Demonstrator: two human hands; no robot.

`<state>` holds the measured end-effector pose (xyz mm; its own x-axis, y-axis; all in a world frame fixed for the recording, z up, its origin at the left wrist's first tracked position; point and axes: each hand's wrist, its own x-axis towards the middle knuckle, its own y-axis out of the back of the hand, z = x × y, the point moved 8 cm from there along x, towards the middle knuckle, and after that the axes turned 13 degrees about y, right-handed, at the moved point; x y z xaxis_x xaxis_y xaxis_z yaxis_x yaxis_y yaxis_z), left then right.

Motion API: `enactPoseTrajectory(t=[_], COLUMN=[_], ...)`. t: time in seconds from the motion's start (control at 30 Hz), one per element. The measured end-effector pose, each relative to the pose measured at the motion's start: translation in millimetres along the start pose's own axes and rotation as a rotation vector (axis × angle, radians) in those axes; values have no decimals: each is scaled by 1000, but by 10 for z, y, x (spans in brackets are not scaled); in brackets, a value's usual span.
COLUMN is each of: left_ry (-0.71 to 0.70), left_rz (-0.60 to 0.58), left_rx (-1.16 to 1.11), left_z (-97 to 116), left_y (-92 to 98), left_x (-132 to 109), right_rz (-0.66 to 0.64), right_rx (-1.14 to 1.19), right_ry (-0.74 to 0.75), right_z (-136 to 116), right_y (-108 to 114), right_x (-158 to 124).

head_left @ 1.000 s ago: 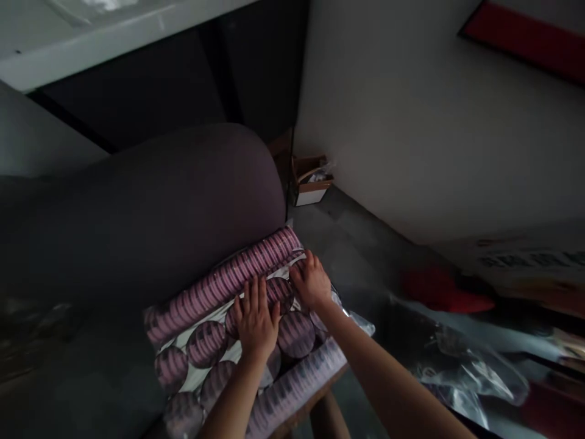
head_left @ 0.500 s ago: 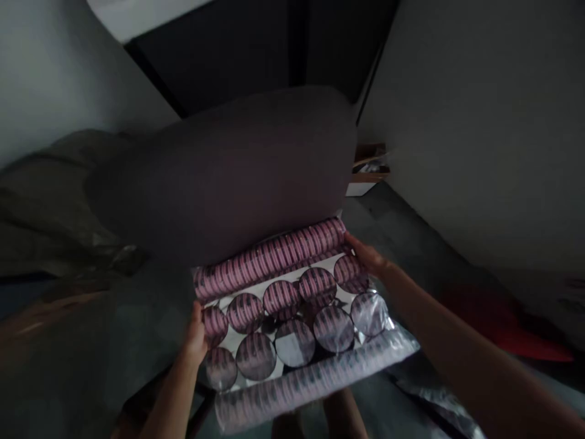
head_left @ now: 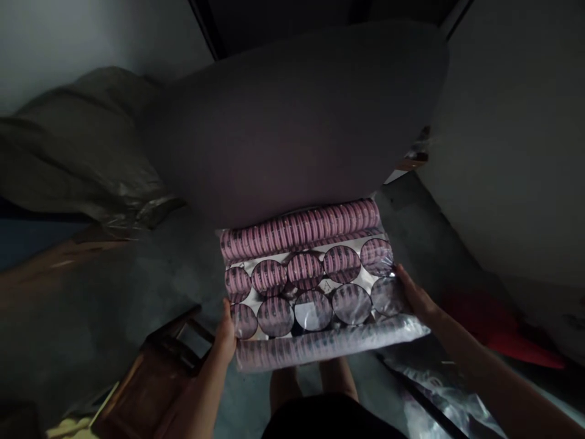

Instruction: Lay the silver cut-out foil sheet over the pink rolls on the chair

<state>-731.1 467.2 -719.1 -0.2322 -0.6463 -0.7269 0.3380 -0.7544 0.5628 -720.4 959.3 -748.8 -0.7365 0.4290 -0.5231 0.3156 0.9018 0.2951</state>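
Observation:
My left hand [head_left: 225, 334] and my right hand [head_left: 417, 300] hold a wide plastic-wrapped pack [head_left: 304, 271] between them, above my legs. Pink and dark ribbed rolls show through the wrap along its far side. Two rows of round shapes fill the middle, with white card between them. A paler ribbed roll lies along the near edge. My left fingers close on the left side near its lower corner. On the right side, my other hand grips about halfway down. Most fingers are hidden beneath the pack.
A large dark rounded surface [head_left: 292, 128] stands just beyond the pack. Olive-green sheeting [head_left: 91, 140] is heaped at left. A brown wooden stool-like piece [head_left: 146, 378] sits at lower left. Clear plastic [head_left: 439, 396] and red material [head_left: 498, 329] lie at right, near the wall [head_left: 516, 122].
The pack has come more level and sits farther right in view. My right hand has shifted from near its far corner down along the right side. The camera view has turned.

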Motion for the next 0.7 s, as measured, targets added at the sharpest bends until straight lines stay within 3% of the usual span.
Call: enactPoseTrajectory(t=[0.07,0.13,0.2,0.27,0.33,0.4,0.53,0.7], left_ry=[-191,-464,-1022,-1275,-1343,-1342,-1367,-1468], left_rz=[72,82,-10,-7,43,78,100,111], left_rx=[32,122,540,836,989,1034,1004,1009], left_z=[186,338,410,220,77,40,117,100], left_y=[38,-79,-552,-949,-1194,-1287,-1221,-1228], left_x=[-273,-692,-1311,-1617,-1650,-1581,-1537,-1650], right_rz=[128,181,43,-65,-136,-162,-132,-201], right_rx=[-147,-319,-703,-938,-1051,-1093,-1092,-1080], right_ry=[160,378,796,976,1047,1067,1089,1225], right_z=[-267,-566,-893,-922,-864,-822,-858,-878], right_y=[12,-177,-721,-1229,-1561,-1688,-1643,-1825], right_x=[-151,-416,-768,-999,-1059,-1017,-958,-1105])
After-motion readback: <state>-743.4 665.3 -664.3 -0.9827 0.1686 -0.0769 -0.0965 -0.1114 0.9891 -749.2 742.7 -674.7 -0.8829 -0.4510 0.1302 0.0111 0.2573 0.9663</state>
